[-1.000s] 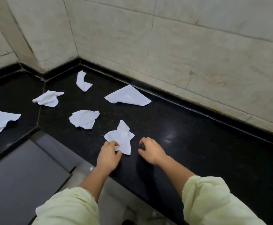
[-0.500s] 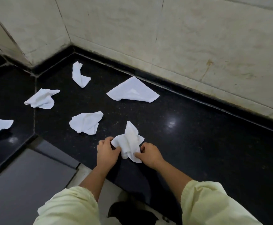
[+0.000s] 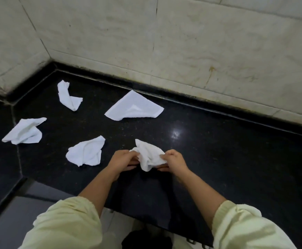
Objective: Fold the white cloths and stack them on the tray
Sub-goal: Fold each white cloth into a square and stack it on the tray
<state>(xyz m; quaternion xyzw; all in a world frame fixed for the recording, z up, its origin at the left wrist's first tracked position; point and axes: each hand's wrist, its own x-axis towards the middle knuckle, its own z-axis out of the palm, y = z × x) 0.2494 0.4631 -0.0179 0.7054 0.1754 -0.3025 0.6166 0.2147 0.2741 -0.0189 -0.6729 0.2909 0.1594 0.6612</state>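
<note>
Black counter (image 3: 218,159), tiled walls (image 3: 200,51), white cloths (image 3: 134,108)

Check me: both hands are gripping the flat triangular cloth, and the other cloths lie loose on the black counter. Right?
Not quite. The head view shows the left hand and right hand gripping the crumpled cloth; the flat triangular cloth lies untouched by the wall. The other cloths do lie loose on the black counter.

Soft white cloths (image 3: 149,155) on a glossy black stone counter (image 3: 218,159).
</note>
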